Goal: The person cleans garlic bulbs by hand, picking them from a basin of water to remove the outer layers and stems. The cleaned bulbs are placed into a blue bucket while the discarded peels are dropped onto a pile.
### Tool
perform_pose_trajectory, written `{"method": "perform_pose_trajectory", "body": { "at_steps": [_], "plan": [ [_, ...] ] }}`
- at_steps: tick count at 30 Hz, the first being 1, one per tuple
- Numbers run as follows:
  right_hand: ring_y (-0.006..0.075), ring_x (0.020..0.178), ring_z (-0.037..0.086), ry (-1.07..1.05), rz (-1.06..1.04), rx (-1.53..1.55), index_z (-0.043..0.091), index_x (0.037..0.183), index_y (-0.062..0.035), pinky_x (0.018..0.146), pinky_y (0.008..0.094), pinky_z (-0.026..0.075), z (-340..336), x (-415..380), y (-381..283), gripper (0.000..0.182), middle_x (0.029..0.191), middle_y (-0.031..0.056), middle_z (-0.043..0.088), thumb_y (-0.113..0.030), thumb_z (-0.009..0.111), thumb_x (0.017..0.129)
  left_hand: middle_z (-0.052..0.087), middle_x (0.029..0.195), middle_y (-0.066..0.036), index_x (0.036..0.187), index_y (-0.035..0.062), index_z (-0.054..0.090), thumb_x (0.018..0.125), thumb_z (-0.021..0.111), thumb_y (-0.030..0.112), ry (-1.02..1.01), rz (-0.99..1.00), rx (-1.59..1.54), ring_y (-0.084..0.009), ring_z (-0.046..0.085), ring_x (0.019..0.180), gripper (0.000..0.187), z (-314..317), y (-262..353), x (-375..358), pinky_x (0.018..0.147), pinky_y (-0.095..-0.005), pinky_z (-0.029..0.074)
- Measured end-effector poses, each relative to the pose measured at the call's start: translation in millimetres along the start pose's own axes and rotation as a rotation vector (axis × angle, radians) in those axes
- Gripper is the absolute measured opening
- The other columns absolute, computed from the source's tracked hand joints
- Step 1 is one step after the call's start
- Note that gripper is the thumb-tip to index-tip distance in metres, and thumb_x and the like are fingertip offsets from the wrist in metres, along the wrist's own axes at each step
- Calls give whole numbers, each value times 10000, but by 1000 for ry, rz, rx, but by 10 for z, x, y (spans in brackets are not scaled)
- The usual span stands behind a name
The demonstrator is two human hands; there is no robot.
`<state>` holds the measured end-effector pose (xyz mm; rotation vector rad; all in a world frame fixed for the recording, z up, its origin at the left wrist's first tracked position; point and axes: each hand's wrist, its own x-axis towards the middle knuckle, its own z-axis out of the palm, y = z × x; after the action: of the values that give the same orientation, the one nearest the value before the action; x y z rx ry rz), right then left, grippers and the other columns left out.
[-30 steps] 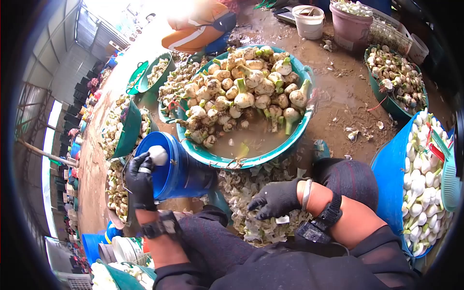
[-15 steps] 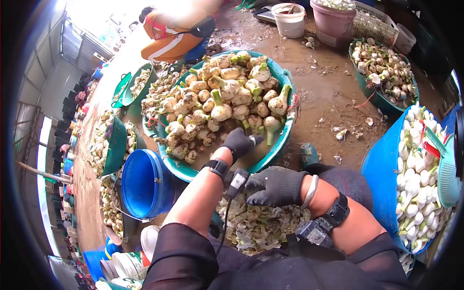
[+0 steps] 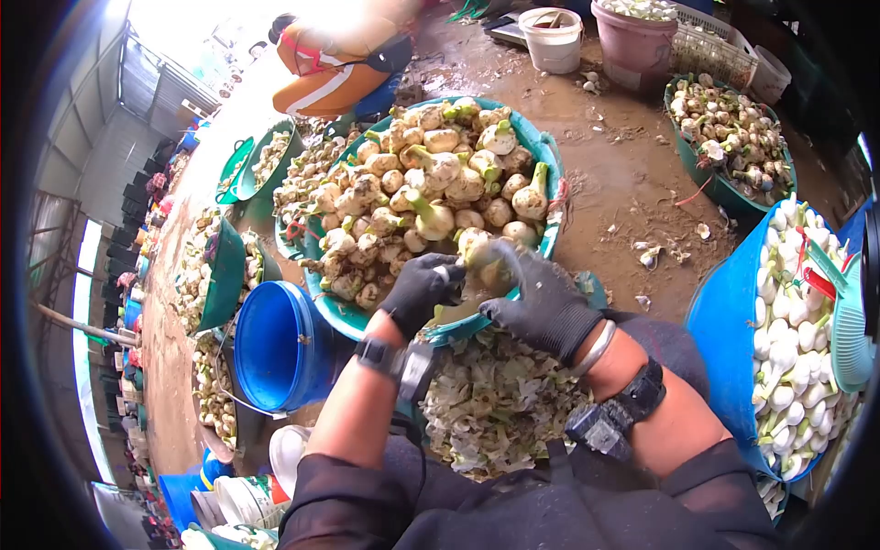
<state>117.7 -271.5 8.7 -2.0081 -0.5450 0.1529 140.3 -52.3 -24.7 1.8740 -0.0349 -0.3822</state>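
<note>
Over the near rim of a green tub (image 3: 548,240) full of soil-marked bulbs (image 3: 440,165), both my hands wear dark gloves. My left hand (image 3: 423,291) is curled, with a small white bit showing at its fingers; what it holds, if anything, is too small to name. To its right, my right hand (image 3: 541,307) reaches in over the tub beside a pale bulb, its fingers smeared by motion. Whether it touches that bulb cannot be made out. Below my hands lies a heap of pale peelings and trimmings (image 3: 504,403).
A blue bucket (image 3: 268,346) stands at the left, near more green tubs of bulbs. On the right, a large blue container (image 3: 724,302) holds cleaned white bulbs (image 3: 788,348), with a teal basket (image 3: 852,321) on them. A person in orange (image 3: 335,78) is beyond the tub.
My right hand has moved up from above the peelings to the tub's bulbs, its fingers now extended. My left hand has drawn back slightly to the left.
</note>
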Motion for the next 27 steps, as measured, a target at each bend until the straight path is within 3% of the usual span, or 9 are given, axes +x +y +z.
{"method": "perform_pose_trajectory", "body": {
  "at_steps": [1,7,9,10,13,15,17,19,27],
  "plan": [
    [351,1122,529,221,-35,-21,538,1217,-53,957,399,421,55,14,22,551,1167,218,570,-233,657,711,621,825,-66,1039,-47,611,851,619,127,73,-176,-250,-146,627,734,256,39,253,-245,655,-260,530],
    [266,1012,595,-63,-189,416,539,1198,-60,903,336,458,233,82,-92,563,1092,188,601,-140,694,663,636,925,-102,977,-53,618,794,643,36,292,0,-364,-153,617,790,205,30,436,-1026,747,-289,525],
    [155,880,614,-148,164,736,566,1138,-59,802,292,500,205,48,-198,477,1049,111,613,-85,707,684,637,919,-93,955,-52,605,795,606,-30,457,275,-346,-143,611,769,162,-64,285,-1131,715,-273,529],
    [110,825,601,-169,263,747,521,1185,-47,758,270,518,200,55,-157,509,1031,60,605,-57,715,714,639,905,-77,929,-59,594,800,585,-71,532,370,58,-138,612,779,130,-135,179,-1182,700,-260,530],
    [129,839,600,-145,368,1156,450,1243,-27,767,272,523,224,42,-264,596,1042,69,594,-44,727,716,644,907,-67,1001,-63,598,819,605,-38,232,18,-278,-136,613,792,184,-262,24,-1267,714,-256,525],
    [142,864,594,-182,301,1147,407,1273,-24,756,271,529,278,71,-290,638,1057,84,578,-42,733,726,653,937,-64,1124,-19,586,833,651,22,264,64,-94,-125,629,831,300,-133,-58,-1268,729,-259,527],
    [140,899,585,-205,218,1053,418,1266,-24,767,272,526,364,80,-341,632,1078,96,565,-36,738,722,647,932,-49,1134,-3,575,826,675,70,303,36,-573,-119,625,825,332,-56,176,-1261,723,-264,526],
    [141,936,575,-249,265,1111,416,1272,-24,794,275,515,451,101,-390,653,1077,88,571,-42,752,713,634,923,-31,1113,0,568,862,649,194,340,69,-587,-104,607,772,328,-45,241,-1217,693,-253,517],
    [134,914,581,-177,224,944,480,1195,27,798,276,503,627,98,-387,629,1055,86,592,-113,802,673,634,951,-31,1128,-9,561,867,649,198,506,174,-461,-95,590,822,344,-3,149,-1078,725,-246,499]
  ]
}}
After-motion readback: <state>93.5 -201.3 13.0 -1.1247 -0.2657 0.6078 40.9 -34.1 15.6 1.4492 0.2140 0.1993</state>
